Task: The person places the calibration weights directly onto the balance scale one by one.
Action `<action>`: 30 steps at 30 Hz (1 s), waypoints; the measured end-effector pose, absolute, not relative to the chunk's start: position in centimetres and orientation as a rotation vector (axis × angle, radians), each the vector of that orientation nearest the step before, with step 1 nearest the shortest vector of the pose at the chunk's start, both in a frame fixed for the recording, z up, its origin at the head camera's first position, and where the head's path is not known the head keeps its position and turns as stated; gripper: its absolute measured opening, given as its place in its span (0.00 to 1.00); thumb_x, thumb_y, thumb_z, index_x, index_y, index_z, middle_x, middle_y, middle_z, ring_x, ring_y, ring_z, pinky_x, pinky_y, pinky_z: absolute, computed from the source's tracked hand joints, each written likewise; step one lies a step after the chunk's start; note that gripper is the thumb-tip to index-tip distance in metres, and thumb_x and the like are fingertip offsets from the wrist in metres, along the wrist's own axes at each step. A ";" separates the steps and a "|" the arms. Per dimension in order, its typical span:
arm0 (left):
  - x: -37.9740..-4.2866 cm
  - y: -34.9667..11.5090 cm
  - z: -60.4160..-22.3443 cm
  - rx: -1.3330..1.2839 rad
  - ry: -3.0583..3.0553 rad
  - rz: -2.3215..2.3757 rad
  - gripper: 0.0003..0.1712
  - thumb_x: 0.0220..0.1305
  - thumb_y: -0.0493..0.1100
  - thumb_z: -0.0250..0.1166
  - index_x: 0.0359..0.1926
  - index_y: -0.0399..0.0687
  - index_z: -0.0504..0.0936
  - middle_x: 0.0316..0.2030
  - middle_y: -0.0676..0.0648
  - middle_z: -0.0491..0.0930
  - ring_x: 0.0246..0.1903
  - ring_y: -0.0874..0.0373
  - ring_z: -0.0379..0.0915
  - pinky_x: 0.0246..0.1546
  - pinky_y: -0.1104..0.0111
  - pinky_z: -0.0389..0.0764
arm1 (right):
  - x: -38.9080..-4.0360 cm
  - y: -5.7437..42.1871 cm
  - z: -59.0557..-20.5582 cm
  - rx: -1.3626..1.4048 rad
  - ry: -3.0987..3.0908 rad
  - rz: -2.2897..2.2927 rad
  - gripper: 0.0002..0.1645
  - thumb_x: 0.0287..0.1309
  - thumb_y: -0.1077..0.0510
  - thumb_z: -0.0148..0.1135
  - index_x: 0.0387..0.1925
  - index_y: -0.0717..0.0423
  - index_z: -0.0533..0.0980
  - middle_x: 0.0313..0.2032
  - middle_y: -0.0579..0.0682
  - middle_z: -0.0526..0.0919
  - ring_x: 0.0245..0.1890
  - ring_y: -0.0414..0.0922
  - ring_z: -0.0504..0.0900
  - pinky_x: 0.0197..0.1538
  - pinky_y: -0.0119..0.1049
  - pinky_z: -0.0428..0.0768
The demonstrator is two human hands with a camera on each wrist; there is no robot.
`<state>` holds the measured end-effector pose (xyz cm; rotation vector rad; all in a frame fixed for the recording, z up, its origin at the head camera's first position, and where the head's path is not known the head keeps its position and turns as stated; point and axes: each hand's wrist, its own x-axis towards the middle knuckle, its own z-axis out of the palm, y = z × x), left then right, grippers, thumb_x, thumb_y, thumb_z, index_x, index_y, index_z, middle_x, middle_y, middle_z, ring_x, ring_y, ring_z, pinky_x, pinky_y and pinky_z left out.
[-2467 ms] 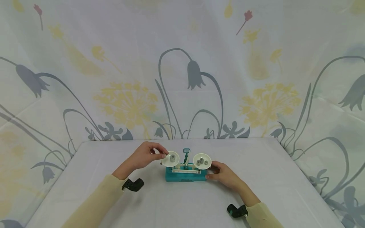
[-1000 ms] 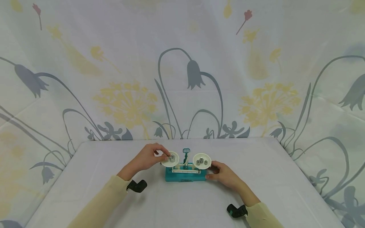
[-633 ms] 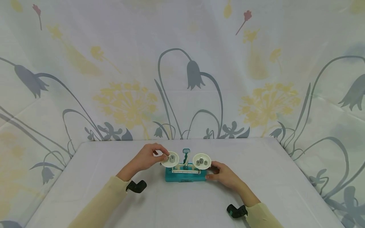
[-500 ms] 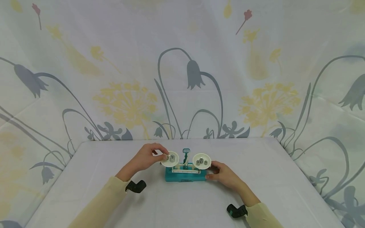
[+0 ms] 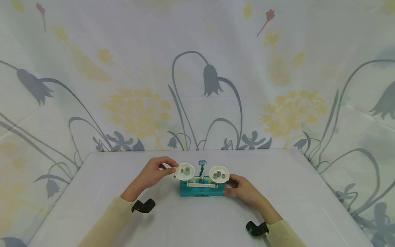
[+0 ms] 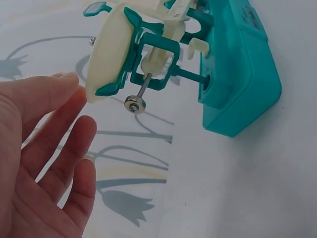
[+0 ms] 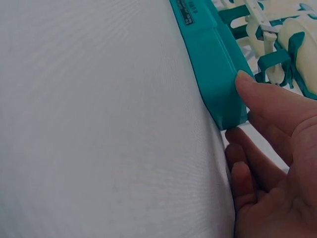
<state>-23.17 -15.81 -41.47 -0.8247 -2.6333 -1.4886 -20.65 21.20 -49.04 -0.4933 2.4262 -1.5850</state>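
Observation:
A balance scale (image 5: pixel 201 191) with a teal base and two white pans stands on the table. Its left pan (image 5: pixel 185 177) carries a larger cylindrical metal weight (image 5: pixel 187 171) and a small weight (image 5: pixel 182 170). Several metal weights (image 5: pixel 218 173) sit together in the right pan (image 5: pixel 219 180). At the left pan's outer rim are the fingertips of my left hand (image 5: pixel 154 172), with nothing pinched between them. My right hand (image 5: pixel 243 188) grips the right end of the base; in the right wrist view its thumb (image 7: pixel 262 94) lies on the teal side, the other fingers beyond and below.
A white cloth covers the table (image 5: pixel 197 223), and a flower-printed curtain (image 5: pixel 197 113) hangs behind its back edge. Beside the left pan, an adjusting nut (image 6: pixel 134 104) sticks out on its screw. Each wrist wears a black camera (image 5: pixel 144 206).
My left hand has let go of the small weight, which now stands in the left pan, and has drawn back left to the rim. The right hand stays on the base.

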 end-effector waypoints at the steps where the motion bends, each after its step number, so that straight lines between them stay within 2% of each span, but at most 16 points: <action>1: -23.0 -15.9 -41.6 -0.817 -2.630 -1.492 0.06 0.65 0.40 0.69 0.43 0.51 0.87 0.43 0.53 0.85 0.43 0.58 0.77 0.43 0.64 0.80 | -20.6 21.2 -49.0 -0.489 2.433 -1.583 0.36 0.55 0.57 0.74 0.62 0.66 0.72 0.60 0.60 0.77 0.63 0.59 0.73 0.65 0.55 0.70; 10: -21.8 -16.7 -42.2 -0.737 -2.615 -1.551 0.06 0.65 0.40 0.69 0.43 0.52 0.87 0.43 0.54 0.85 0.43 0.57 0.77 0.43 0.66 0.79 | -20.6 21.3 -49.2 -0.489 2.495 -1.531 0.33 0.55 0.62 0.71 0.61 0.70 0.72 0.57 0.64 0.78 0.56 0.61 0.77 0.59 0.57 0.75; 15: -21.5 -17.0 -42.8 -0.755 -2.605 -1.564 0.07 0.65 0.41 0.69 0.44 0.51 0.87 0.42 0.54 0.85 0.42 0.58 0.77 0.42 0.67 0.80 | -20.4 21.6 -48.9 -0.551 2.521 -1.540 0.29 0.58 0.61 0.70 0.59 0.66 0.75 0.53 0.59 0.81 0.54 0.57 0.79 0.57 0.51 0.78; 21: -21.0 -17.2 -43.4 -0.743 -2.599 -1.593 0.09 0.65 0.41 0.68 0.45 0.45 0.86 0.43 0.48 0.85 0.42 0.59 0.77 0.42 0.68 0.79 | -19.9 22.2 -48.8 -0.539 2.567 -1.576 0.27 0.58 0.59 0.71 0.58 0.63 0.76 0.51 0.56 0.83 0.52 0.54 0.82 0.56 0.43 0.80; 25: -20.5 -17.5 -43.6 -0.739 -2.597 -1.604 0.10 0.66 0.41 0.68 0.46 0.42 0.86 0.43 0.45 0.85 0.42 0.59 0.77 0.42 0.69 0.79 | -19.6 22.7 -48.8 -0.479 2.604 -1.600 0.26 0.58 0.61 0.70 0.58 0.60 0.77 0.53 0.55 0.82 0.51 0.51 0.82 0.54 0.37 0.80; 30: -19.9 -17.6 -43.8 -0.704 -2.607 -1.592 0.09 0.66 0.41 0.67 0.45 0.43 0.86 0.43 0.48 0.85 0.44 0.61 0.77 0.42 0.69 0.79 | -18.9 23.5 -48.4 -0.401 2.678 -1.617 0.23 0.59 0.63 0.69 0.57 0.59 0.78 0.52 0.54 0.82 0.51 0.51 0.81 0.51 0.34 0.81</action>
